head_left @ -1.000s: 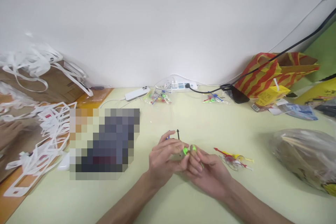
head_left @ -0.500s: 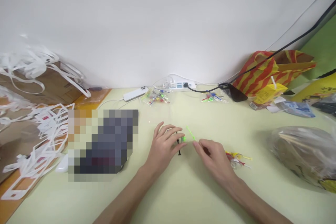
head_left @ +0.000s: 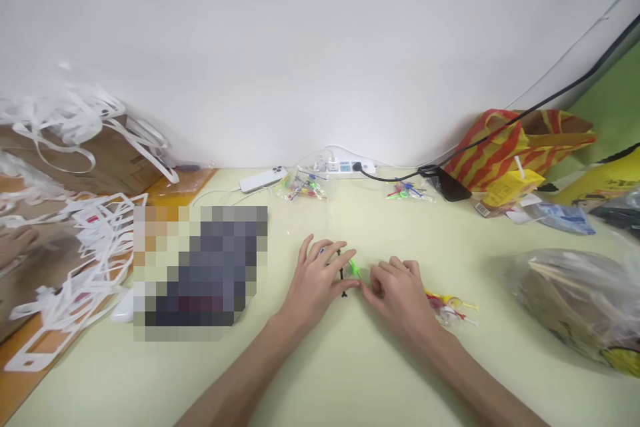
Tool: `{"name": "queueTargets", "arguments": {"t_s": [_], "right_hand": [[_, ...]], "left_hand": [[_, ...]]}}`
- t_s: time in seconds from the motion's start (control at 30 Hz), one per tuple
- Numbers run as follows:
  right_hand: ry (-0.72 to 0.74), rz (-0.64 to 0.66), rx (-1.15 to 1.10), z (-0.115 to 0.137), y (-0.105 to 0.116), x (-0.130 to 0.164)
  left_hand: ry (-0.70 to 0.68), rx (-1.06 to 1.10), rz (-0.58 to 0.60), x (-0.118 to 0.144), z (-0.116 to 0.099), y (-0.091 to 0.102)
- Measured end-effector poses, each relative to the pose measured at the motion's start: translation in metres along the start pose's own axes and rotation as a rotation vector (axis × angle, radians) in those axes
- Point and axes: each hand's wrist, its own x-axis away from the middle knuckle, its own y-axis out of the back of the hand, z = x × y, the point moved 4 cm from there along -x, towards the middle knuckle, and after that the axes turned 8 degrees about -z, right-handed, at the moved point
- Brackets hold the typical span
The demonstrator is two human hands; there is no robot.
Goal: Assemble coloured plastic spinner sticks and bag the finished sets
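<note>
My left hand (head_left: 317,277) is curved over a small plastic assembly, its thumb and fingers around it. A black rod (head_left: 343,283) with a knobbed end shows under those fingers, along with a bit of blue. Beside the rod is a bright green plastic stick (head_left: 355,268), touching or very near the assembly. My right hand (head_left: 400,290) is closed, thumb and index finger pinched at the stick's near end; its grip is partly hidden. To the right lie several yellow, red and clear plastic pieces (head_left: 450,307), partly behind my right hand.
Bags of coloured pieces, one left (head_left: 303,185) and one right (head_left: 407,190), lie near a power strip (head_left: 345,167). A blurred-out dark object (head_left: 210,273) is at left, a plastic-wrapped bundle (head_left: 575,307) at right. Another person's hand (head_left: 17,243) shows at far left by white straps (head_left: 95,253).
My right hand has moved slightly left and down, bringing the green stick against or close to the assembly under my left hand. Another person's hand has come into view at far left.
</note>
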Motion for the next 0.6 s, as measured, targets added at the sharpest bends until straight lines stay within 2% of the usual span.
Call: {"name": "queueTargets", "arguments": {"t_s": [0.13, 0.27, 0.33, 0.43, 0.6], "right_hand": [[-0.028, 0.028, -0.170, -0.012, 0.027, -0.006], [-0.147, -0.108, -0.254, -0.044, 0.077, -0.011], [-0.189, -0.117, -0.226, -0.059, 0.096, -0.010], [-0.141, 0.078, -0.155, -0.070, 0.104, -0.006], [-0.138, 0.475, -0.108, -0.068, 0.090, -0.001]], "left_hand": [[-0.009, 0.032, -0.014, 0.004, 0.005, 0.005], [-0.020, 0.052, -0.040, 0.005, 0.009, 0.010], [-0.025, 0.062, -0.049, 0.005, 0.009, 0.010], [-0.034, 0.087, -0.055, 0.005, 0.007, 0.010], [-0.056, 0.125, -0.074, 0.005, 0.003, 0.011]]}}
